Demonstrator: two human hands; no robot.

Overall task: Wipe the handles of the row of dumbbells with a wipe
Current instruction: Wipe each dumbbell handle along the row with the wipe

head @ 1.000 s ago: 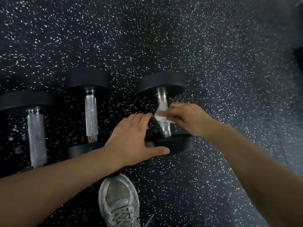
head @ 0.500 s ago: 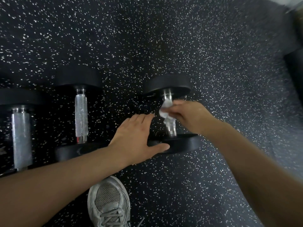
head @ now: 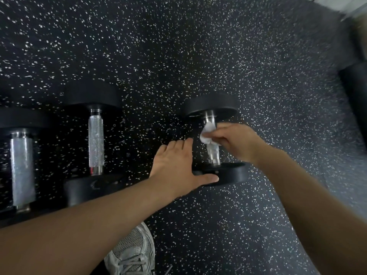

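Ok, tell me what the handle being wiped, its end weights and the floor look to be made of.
Silver handle of the right-hand dumbbell: bright reflective metal, likely chromed steel. Its black round end weights: matte and dull, probably rubber-coated. Black white-speckled floor: looks like rubber gym flooring. Crumpled white wipe in the right hand: thin paper or cloth, unclear which.

Black speckled floor (head: 198, 56) under me, three dumbbells side by side on it: left (head: 21, 169), middle (head: 96, 143), right (head: 213, 153), my grey shoe (head: 132, 253) nearest me.
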